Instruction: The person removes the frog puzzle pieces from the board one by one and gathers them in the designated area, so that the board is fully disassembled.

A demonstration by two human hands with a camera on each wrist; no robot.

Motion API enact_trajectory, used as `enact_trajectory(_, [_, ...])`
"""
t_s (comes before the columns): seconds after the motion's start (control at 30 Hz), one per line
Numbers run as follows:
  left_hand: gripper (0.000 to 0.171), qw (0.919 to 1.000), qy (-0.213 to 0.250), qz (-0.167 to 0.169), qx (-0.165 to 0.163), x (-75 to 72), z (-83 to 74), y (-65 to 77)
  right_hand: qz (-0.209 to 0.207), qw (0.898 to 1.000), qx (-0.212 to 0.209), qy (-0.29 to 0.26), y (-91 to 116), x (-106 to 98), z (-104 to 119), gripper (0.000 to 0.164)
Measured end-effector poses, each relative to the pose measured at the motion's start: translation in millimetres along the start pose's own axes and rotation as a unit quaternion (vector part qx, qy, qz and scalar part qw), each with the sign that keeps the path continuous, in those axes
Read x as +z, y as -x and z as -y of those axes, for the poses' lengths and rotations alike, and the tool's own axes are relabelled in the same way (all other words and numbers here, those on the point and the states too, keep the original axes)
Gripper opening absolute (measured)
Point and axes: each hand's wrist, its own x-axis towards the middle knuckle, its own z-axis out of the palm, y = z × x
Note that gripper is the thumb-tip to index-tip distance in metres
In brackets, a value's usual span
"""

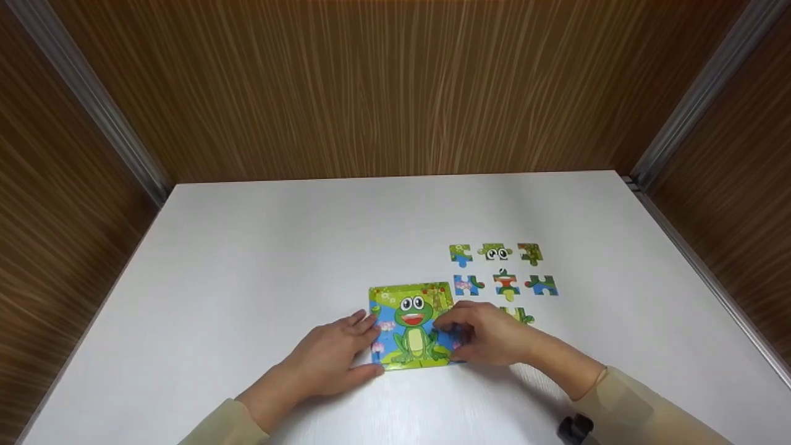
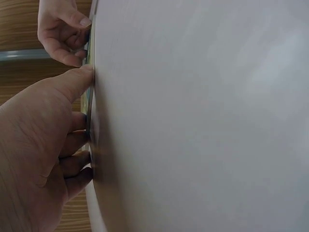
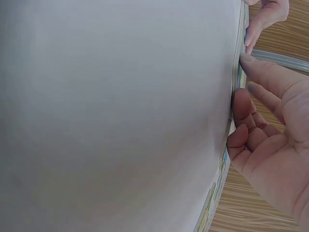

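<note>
A square puzzle tray (image 1: 415,288) with a smiling green frog printed on it lies near the table's front. My left hand (image 1: 330,355) rests along its left side, fingertips at the edge and thumb at the lower left corner. Over the tray's lower right part, my right hand (image 1: 488,334) has thumb and fingers bent around a puzzle piece (image 1: 457,343), mostly hidden beneath the hand. In the right wrist view, the right thumb and curled fingers (image 3: 241,104) are close to the tray's edge. The left wrist view shows the left thumb (image 2: 79,79) against the tray edge.
Several loose puzzle pieces lie in rows to the right, among them one with the frog's eyes (image 1: 496,253) and one with its mouth (image 1: 506,287). A lower green piece (image 1: 522,315) is partly covered by my right hand. Wood-grain panels (image 1: 395,86) surround the white table (image 1: 278,247).
</note>
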Motion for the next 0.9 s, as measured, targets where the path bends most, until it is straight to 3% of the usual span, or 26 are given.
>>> enact_trajectory(0.47, [0.069,1.0000,0.009,-0.003,-0.001,0.3,-0.6,0.2,0.013,0.999,0.023,0.017,-3.0,-1.8,1.1,0.043])
enact_trajectory(0.9, [0.071,1.0000,0.004,0.002,-0.002,1.1,0.5,-0.4,0.011,1.000,0.027,-0.002,-3.8,0.9,1.9,0.046])
